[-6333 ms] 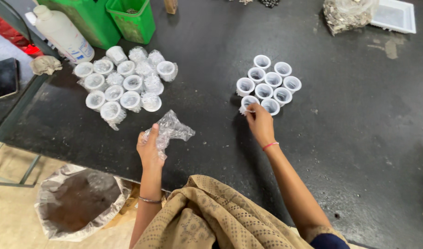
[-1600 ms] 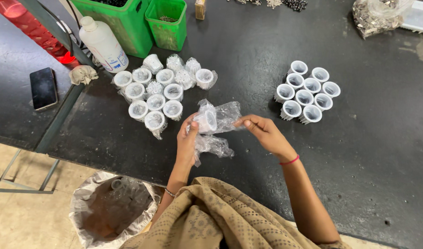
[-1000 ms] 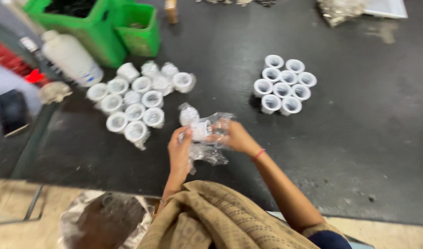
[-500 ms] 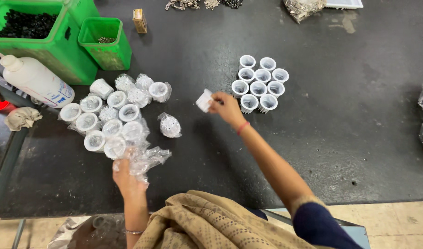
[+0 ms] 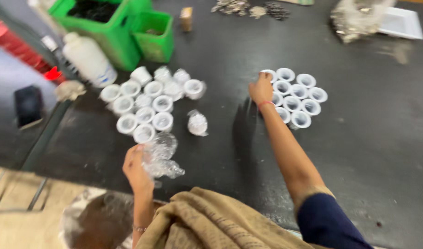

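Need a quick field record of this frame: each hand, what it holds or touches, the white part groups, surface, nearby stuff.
surface: dark worktop
left hand: grips crumpled clear plastic wrap
right hand: reaches to the left edge of the unwrapped group, on a white ring
unwrapped group: bare white rings, packed close
wrapped group: white rings, several in clear plastic
lone piece: wrapped, between the groups
nearby: green bins, white bottle
image: motion blurred
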